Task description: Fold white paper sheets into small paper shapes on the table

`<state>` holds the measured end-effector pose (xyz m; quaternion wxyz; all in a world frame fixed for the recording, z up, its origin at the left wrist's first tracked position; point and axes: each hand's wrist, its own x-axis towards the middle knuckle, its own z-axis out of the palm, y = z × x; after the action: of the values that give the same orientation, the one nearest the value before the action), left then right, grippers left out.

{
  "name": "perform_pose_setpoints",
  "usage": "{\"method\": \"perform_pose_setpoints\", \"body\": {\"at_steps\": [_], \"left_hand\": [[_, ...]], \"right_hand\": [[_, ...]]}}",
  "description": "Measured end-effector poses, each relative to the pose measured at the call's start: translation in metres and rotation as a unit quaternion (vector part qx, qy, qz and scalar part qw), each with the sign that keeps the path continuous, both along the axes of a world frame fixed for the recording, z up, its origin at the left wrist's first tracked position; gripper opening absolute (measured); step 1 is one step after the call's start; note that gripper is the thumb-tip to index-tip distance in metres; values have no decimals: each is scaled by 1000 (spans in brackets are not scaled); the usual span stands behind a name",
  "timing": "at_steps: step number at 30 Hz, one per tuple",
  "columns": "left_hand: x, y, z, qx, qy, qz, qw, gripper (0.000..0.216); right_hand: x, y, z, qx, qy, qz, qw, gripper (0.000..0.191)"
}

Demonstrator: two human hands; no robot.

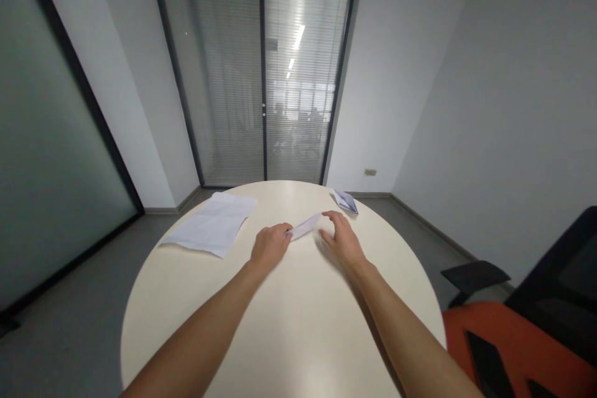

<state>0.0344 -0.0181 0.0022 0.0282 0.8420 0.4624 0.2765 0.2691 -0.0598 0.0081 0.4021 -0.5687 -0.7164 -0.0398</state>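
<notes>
My left hand (271,244) is closed on one end of a narrow folded piece of white paper (305,226), held just over the round table (289,317). The paper slants up to the right, and its far tip meets the fingertips of my right hand (342,237). That hand is partly curled, with thumb and forefinger well apart; whether it presses on the tip I cannot tell. To the left lies a large, slightly creased sheet of white paper (212,224). Beyond my right hand, near the table's back right edge, sits another folded paper (346,201) with a bluish-grey side.
An orange chair (527,348) with a black armrest (476,277) stands close against the table's right side. Behind the table is a glass door (263,74) with blinds, and a frosted glass panel (51,137) is on the left. A socket (370,172) is low on the wall.
</notes>
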Motion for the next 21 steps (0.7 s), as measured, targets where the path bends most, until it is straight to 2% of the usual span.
{"method": "perform_pose_setpoints", "body": {"at_steps": [3, 6, 9, 13, 16, 21], "left_hand": [[0, 0, 2, -50, -41, 61, 996, 23], [2, -1, 4, -80, -59, 89, 991, 21], [6, -4, 5, -88, -64, 90, 990, 22], [10, -10, 8, -89, -44, 67, 993, 40], [10, -14, 9, -103, -25, 26, 994, 53], [9, -14, 9, -142, -32, -50, 988, 59]], "right_hand": [[-3, -1, -1, -9, 6, -6, 1000, 40], [-10, -1, -4, -54, -36, 56, 996, 33], [-19, -1, -7, -90, -66, 99, 989, 37], [-27, -5, -7, -120, -72, 94, 986, 42], [-25, -7, -6, -139, -72, 86, 984, 49], [-17, -5, -7, -154, -94, 93, 979, 57]]}}
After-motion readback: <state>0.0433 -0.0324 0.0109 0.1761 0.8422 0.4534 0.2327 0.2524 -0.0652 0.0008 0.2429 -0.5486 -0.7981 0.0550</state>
